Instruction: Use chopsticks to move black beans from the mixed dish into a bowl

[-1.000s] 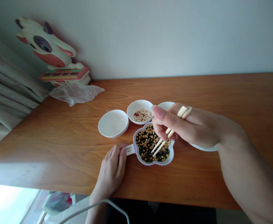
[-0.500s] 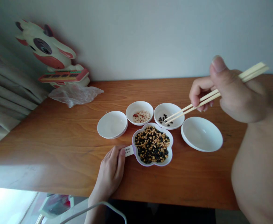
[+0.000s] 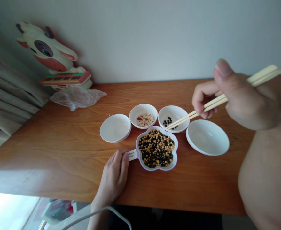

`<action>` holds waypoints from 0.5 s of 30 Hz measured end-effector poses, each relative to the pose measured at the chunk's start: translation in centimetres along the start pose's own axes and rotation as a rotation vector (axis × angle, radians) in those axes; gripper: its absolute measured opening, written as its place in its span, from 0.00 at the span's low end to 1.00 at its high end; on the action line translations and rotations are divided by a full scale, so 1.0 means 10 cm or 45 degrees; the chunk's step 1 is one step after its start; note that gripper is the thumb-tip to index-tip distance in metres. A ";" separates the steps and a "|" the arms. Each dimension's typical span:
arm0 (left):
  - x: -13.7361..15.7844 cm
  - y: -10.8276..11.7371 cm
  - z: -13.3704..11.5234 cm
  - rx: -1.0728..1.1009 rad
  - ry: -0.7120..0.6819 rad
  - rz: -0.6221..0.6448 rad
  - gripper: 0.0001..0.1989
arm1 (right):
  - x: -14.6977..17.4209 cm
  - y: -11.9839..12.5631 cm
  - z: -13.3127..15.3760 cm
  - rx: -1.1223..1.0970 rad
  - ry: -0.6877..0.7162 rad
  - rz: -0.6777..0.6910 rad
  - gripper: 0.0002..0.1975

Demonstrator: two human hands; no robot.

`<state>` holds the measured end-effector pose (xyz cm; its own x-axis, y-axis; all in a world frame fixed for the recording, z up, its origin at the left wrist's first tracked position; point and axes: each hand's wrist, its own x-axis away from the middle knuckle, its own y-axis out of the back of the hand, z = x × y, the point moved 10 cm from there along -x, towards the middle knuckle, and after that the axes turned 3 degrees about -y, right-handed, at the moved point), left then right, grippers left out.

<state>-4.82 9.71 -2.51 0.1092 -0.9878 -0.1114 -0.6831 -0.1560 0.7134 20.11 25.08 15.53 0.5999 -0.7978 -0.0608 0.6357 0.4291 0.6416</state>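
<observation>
My right hand (image 3: 236, 95) is closed around a pair of wooden chopsticks (image 3: 214, 103), whose tips are close together over the near rim of a white bowl (image 3: 178, 110) with several black beans (image 3: 167, 122) in it. I cannot make out anything between the tips. Below that bowl lies a flower-shaped dish (image 3: 175, 159) full of mixed black and yellow beans (image 3: 157, 148). My left hand (image 3: 116, 171) is shut on the dish's short, labelled handle (image 3: 132, 155) and rests on the table.
A white bowl with shelled nuts (image 3: 145, 119) stands behind the dish. Bare-bottomed white bowls stand left (image 3: 115, 128) and right (image 3: 207, 137). At the back left of the wooden table (image 3: 58, 159) are a cow-shaped toy keyboard (image 3: 66, 78) and a clear plastic bag (image 3: 78, 98). A cable (image 3: 106, 208) crosses my left forearm.
The chopstick tips have shifted slightly left and toward me, from inside the black-bean bowl to its near rim, and have drawn closer together. My left hand and the dish stay put.
</observation>
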 end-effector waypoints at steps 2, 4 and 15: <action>0.00 0.01 -0.01 -0.009 -0.002 -0.007 0.13 | -0.02 -0.15 0.08 -0.032 0.045 0.072 0.38; 0.00 0.01 -0.02 -0.010 -0.005 -0.012 0.12 | -0.04 -0.32 0.13 -0.074 0.071 0.180 0.37; 0.00 0.00 -0.02 -0.001 -0.005 -0.013 0.12 | -0.01 -0.91 0.25 -0.149 0.055 0.471 0.33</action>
<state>-4.72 9.73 -2.39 0.1133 -0.9861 -0.1214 -0.6816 -0.1661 0.7126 13.02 20.20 11.56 0.8173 -0.5625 0.1251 0.4219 0.7320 0.5350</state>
